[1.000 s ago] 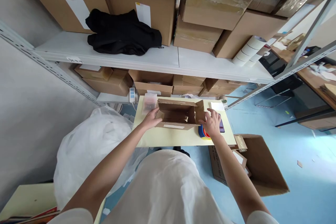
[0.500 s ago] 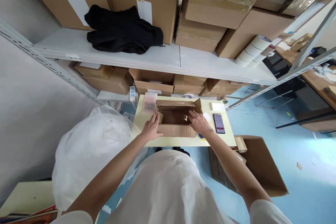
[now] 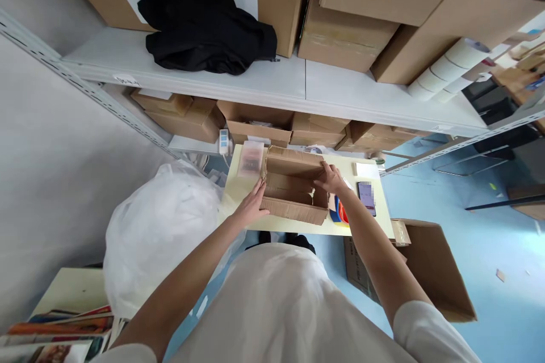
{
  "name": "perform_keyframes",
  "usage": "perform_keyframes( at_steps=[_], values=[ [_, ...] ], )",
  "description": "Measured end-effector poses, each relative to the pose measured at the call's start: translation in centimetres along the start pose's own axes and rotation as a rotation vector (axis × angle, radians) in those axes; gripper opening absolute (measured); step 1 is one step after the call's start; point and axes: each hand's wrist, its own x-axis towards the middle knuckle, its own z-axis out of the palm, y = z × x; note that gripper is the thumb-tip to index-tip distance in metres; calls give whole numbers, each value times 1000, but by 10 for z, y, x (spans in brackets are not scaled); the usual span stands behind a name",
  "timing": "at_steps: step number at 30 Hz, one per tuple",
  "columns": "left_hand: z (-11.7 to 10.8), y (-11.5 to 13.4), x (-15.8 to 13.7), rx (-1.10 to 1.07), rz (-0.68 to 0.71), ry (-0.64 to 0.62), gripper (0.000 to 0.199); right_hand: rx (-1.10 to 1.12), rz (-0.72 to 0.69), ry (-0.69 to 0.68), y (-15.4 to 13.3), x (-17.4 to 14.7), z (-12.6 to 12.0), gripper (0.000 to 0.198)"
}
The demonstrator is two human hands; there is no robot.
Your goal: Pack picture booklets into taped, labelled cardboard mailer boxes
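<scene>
Steadying is apparently served by opposed grips: the open carton (image 3: pixel 293 211) is clamped at its ends by left hand (image 3: pixel 252 207) and right hand (image 3: pixel 334 181).

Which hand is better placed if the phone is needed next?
Likely the right hand: it is at the end of the open cardboard box nearer the phone. The left hand is at the opposite end, with the box in between.

Black garment (image 3: pixel 208 28) (crumpled) on pale shelf (image 3: pixel 340 85).
</scene>
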Motion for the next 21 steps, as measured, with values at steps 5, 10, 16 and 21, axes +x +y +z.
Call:
perform_keyframes(
  at_steps=[5, 10, 16, 21],
  values=[
    [12, 6, -2, -63, 8, 27, 93, 167, 55, 118, 6, -37, 16, 92],
    [17, 16, 6, -94, 34, 19, 103, 268, 65, 24, 8, -94, 15, 106],
    [13, 13, 5, -234, 9, 0, 120, 267, 107, 32, -11, -126, 18, 117],
    [11, -12, 2, -557, -124, 39, 85, 284, 195, 81, -10, -123, 32, 122]
  ],
)
